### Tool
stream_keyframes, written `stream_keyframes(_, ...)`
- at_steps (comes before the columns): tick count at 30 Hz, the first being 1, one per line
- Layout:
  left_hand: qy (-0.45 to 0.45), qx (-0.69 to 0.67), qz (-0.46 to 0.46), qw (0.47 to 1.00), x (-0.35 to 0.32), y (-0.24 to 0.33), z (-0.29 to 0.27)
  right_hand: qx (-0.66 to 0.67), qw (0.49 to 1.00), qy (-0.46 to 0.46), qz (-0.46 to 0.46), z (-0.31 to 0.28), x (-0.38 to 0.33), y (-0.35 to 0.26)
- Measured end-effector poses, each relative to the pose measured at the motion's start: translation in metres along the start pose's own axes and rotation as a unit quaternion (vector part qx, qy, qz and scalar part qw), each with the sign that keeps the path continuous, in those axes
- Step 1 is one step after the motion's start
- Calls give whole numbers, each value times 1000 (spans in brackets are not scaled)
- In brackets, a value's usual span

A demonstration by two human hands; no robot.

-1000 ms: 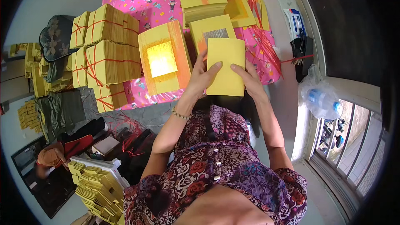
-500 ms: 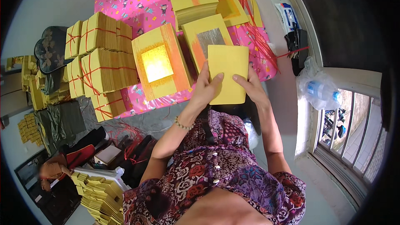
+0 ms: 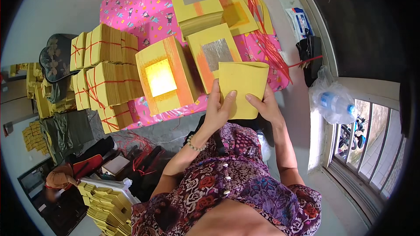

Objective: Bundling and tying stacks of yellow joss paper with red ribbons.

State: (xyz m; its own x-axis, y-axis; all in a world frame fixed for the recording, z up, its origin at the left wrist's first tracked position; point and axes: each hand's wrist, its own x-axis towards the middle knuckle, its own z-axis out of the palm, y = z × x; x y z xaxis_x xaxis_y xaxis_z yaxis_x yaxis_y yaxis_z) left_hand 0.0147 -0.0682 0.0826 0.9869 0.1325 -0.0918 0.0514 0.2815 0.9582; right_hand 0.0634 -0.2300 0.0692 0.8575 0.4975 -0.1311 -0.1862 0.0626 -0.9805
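Note:
Both my hands hold a thin stack of plain yellow paper sheets (image 3: 243, 88) upright in front of me. My left hand (image 3: 218, 109) grips its left lower edge, thumb on the face. My right hand (image 3: 264, 107) grips the lower right side. Just beyond lies a yellow paper stack with a silver foil square (image 3: 213, 57), and to its left a thick stack with a gold square (image 3: 164, 76), both on a pink patterned cloth (image 3: 140, 4).
Tied yellow bundles (image 3: 105, 70) with red string sit at the left of the cloth. Another silver-square stack (image 3: 194, 0) lies at the back, red strings (image 3: 262, 35) to the right. A bagged plastic bottle (image 3: 332, 100) rests by the window grille; more yellow bundles (image 3: 107, 207) lower left.
The yellow sheets have been lifted and tilted up toward me, off the silver-square stack. Both hands stayed on them.

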Motion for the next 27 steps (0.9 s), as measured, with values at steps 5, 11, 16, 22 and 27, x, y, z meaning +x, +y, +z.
stream_keyframes(5, 8, -24, -23, 999, 3, 4, 7, 21, 999, 25, -9, -7, 3, -1)
stream_keyframes(11, 15, -39, -56, 998, 4, -4, 9, 14, 996, 89, 25, -10, 9, -2)
stream_keyframes(16, -13, -37, -109, 993, 5, -10, 9, -20, 989, 147, 3, -32, 9, 17)
stream_keyframes(22, -41, -67, -185, 980, 7, -15, 13, 26, 978, 204, 24, -31, -1, 12)
stream_keyframes(27, -105, -34, -214, 971, 9, -31, 9, 5, 975, 222, 16, -44, -19, 42)
